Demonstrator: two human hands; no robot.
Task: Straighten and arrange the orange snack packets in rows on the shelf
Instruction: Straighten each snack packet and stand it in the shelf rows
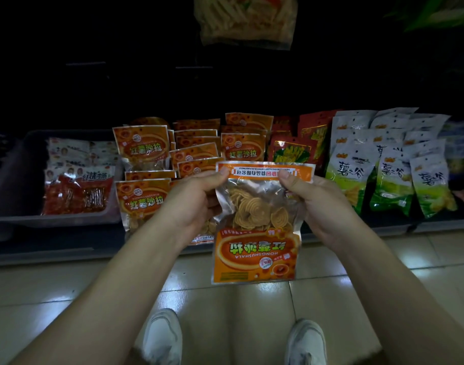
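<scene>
I hold one orange snack packet (257, 222) upside down in front of the low shelf (67, 248). My left hand (196, 193) pinches its upper left corner and my right hand (315, 201) pinches its upper right corner. Round spiral crisps show through its clear window. Behind it, several matching orange packets (141, 146) stand and lie in uneven rows on the shelf. Some lean or overlap, and the held packet hides part of the front row.
A grey tray (17, 180) with red and white packets (78, 191) sits at the left. Red packets (291, 148) and green-white packets (383, 175) fill the right. Another bag (246, 19) hangs above. Tiled floor and my white shoes (162, 338) lie below.
</scene>
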